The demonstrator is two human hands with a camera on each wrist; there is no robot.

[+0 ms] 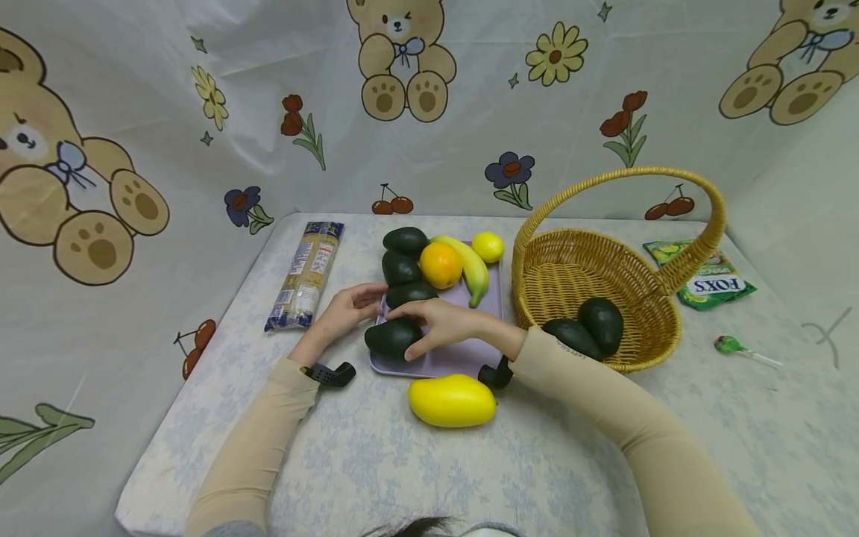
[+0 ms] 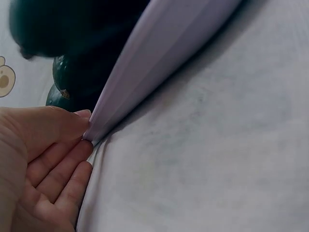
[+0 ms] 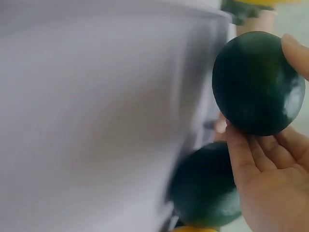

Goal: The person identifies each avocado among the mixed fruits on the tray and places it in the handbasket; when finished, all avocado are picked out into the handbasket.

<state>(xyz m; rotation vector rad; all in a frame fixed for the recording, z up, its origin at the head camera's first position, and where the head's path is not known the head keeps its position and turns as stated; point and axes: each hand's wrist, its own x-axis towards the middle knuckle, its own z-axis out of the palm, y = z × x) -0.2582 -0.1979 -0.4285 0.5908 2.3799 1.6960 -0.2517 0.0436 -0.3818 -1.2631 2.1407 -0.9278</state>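
My right hand (image 1: 443,322) grips a dark green avocado (image 1: 392,338) over the near left part of the lilac tray (image 1: 463,358). In the right wrist view, thumb and fingers curve round this avocado (image 3: 258,82), and another avocado (image 3: 206,186) lies beyond it. My left hand (image 1: 345,312) is at the tray's left edge; in the left wrist view it pinches the rim (image 2: 118,87) between thumb and fingers. Several avocados (image 1: 400,267) line the tray's left side, beside an orange (image 1: 441,265), a banana (image 1: 473,272) and a lemon (image 1: 488,247).
A yellow mango-like fruit (image 1: 452,400) lies in front of the tray. To the right stands a wicker basket (image 1: 557,257) with a tall handle, holding two avocados (image 1: 600,326). Farther right are a green FOX'S bag (image 1: 714,287) and a lollipop (image 1: 728,344). A long noodle packet (image 1: 305,276) lies left.
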